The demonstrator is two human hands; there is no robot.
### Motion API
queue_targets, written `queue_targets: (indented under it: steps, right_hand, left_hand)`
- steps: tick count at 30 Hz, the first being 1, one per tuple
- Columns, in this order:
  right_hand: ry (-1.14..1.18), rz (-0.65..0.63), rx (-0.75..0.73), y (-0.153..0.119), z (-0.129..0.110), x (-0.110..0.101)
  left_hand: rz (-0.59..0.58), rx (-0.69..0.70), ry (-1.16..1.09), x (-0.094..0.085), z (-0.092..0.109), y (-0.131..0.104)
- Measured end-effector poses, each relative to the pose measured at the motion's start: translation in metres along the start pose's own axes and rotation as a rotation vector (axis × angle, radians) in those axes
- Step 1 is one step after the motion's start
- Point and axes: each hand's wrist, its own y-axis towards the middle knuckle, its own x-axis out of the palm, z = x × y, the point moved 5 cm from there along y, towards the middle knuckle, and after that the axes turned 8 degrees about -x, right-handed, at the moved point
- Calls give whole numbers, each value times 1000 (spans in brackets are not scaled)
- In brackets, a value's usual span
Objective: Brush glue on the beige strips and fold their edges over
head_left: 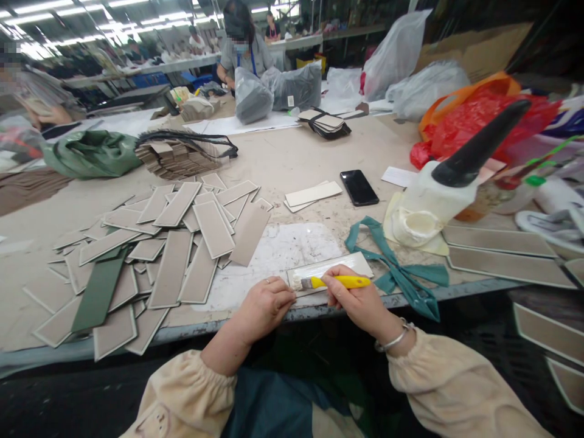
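Observation:
A flat pale rectangular strip (361, 263) lies near the table's front edge, with a wet white coating on its surface. My left hand (268, 305) is closed at the strip's left end, its fingertips gripping the near corner. In my right hand (356, 299) is a paintbrush (349, 281) with a yellow handle, its whitish bristles touching the left part of the strip. White-smeared paper (292, 240) lies beneath and behind the strip. To the right stands a cut-open white plastic container (422, 210), with dried white residue around its opening and a black handle-like piece sticking up.
Many beige panels with pale edges (171, 267) are piled at left, a green panel (103, 289) among them. A phone (359, 187), two pale strips (314, 193) and a teal cloth strip (387, 258) lie nearby. Bags and a co-worker (246, 45) are across the table.

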Motion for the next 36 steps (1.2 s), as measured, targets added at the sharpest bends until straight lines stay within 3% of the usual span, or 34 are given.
queue_targets:
  steps: [6,15,23,30,33,36]
  right_hand:
    - [-162,-10,-34,-3,-2,-26]
    - [-247,155,75,-15,15,-83]
    - [-375,246,75,-22,23,-121]
    - [-185,300,32,-26,15,-119]
    - [-237,242,49,-24,18,-115]
    - [-333,280,37,-23,20,-121]
  left_hand:
    - [-5,-16,-7,2,-3,-1]
    - [3,-26,-53,2,-4,-1]
    - [-7,-32,-56,3,-5,-1]
    - [-4,-24,-53,3,-6,0]
    - [0,-19,-51,3,-5,1]
    - [-9,-19,-56,2,-5,1]
